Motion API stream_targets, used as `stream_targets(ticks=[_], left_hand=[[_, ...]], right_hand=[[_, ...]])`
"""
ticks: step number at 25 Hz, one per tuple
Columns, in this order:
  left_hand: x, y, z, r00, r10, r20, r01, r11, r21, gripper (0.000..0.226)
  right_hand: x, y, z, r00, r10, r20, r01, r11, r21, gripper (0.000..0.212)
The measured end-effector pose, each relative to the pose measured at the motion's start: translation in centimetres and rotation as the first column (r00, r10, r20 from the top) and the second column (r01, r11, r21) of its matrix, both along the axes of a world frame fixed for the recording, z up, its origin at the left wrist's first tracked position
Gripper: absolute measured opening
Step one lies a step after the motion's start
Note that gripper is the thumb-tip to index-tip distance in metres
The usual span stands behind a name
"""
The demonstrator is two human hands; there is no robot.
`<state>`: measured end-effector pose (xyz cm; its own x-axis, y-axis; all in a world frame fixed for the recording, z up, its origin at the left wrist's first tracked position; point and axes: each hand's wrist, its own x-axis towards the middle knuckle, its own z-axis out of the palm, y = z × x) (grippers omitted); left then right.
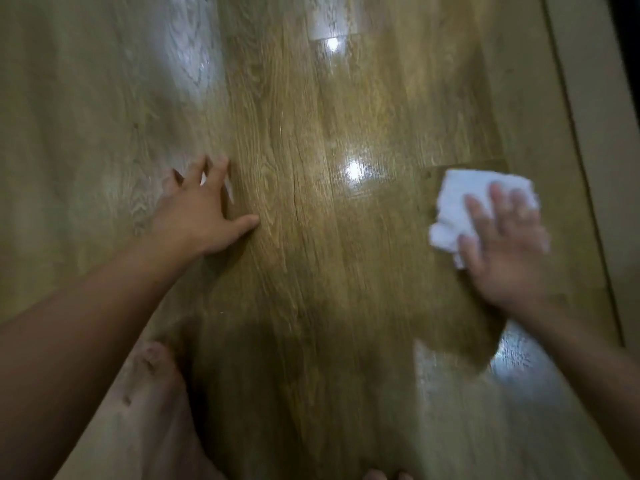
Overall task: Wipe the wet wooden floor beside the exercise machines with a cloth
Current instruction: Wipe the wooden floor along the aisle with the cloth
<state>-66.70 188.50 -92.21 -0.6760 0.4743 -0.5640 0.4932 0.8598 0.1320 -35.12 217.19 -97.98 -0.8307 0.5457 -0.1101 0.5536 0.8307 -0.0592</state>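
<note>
The wooden floor (304, 237) fills the view, glossy and wet with bright light glare near the middle. A white folded cloth (460, 202) lies on the floor at the right. My right hand (505, 247) presses flat on the cloth with fingers spread, blurred by motion. My left hand (197, 216) rests on the floor at the left, fingers apart, holding nothing.
A pale strip or threshold (588, 168) runs along the right edge of the floor. My bare leg and foot (149, 393) show at the bottom left, and toes (377, 474) at the bottom edge. No exercise machines are in view.
</note>
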Motion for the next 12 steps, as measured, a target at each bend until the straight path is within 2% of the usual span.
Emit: stream_targets(ticks=[3, 4, 5, 6, 7, 8, 9, 10, 11, 12], left_hand=[[1.2, -1.1, 1.3, 0.997, -0.046, 0.056, 0.050, 0.996, -0.080, 0.112], [1.7, -1.5, 1.5, 0.995, -0.085, 0.060, 0.092, 0.989, -0.113, 0.113], [2.1, -1.8, 1.6, 0.989, -0.138, 0.056, 0.145, 0.978, -0.150, 0.112], [1.9, -1.9, 1.7, 0.978, -0.201, 0.047, 0.206, 0.957, -0.204, 0.111], [1.2, -1.9, 2.0, 0.962, -0.270, 0.040, 0.271, 0.926, -0.263, 0.108], [0.2, -1.8, 2.3, 0.939, -0.340, 0.054, 0.339, 0.884, -0.321, 0.104], [-0.9, -1.4, 3.3, 0.910, -0.405, 0.090, 0.407, 0.833, -0.375, 0.097], [-1.9, -0.8, 4.4, 0.875, -0.469, 0.123, 0.473, 0.770, -0.428, 0.089], [-2.8, 0.0, 5.7, 0.837, -0.527, 0.149, 0.528, 0.706, -0.472, 0.083], [-3.3, 0.9, 6.9, 0.794, -0.584, 0.166, 0.583, 0.655, -0.481, 0.081]], right_hand=[[-4.1, 3.4, 0.1, 0.960, -0.278, 0.032, 0.280, 0.955, -0.098, 0.071], [-7.2, 2.0, 0.2, 0.940, -0.340, 0.027, 0.340, 0.935, -0.102, 0.074], [-10.6, -0.5, 0.1, 0.949, -0.316, 0.020, 0.316, 0.943, -0.107, 0.078], [-13.9, -4.1, -0.2, 0.980, -0.198, 0.005, 0.198, 0.975, -0.101, 0.081], [-17.0, -8.7, -0.5, 1.000, -0.010, 0.006, 0.011, 0.995, -0.098, 0.082], [-19.1, -13.5, -0.2, 0.979, 0.202, 0.018, -0.198, 0.973, -0.115, 0.078], [-19.7, -17.3, 0.1, 0.921, 0.388, 0.003, -0.383, 0.909, -0.167, 0.071], [-19.5, -19.0, 0.4, 0.861, 0.509, -0.011, -0.500, 0.841, -0.205, 0.064], [-18.8, -18.0, 0.7, 0.836, 0.548, -0.028, -0.539, 0.810, -0.232, 0.060], [-17.3, -15.0, 0.6, 0.863, 0.502, -0.063, -0.502, 0.837, -0.215, 0.057]])
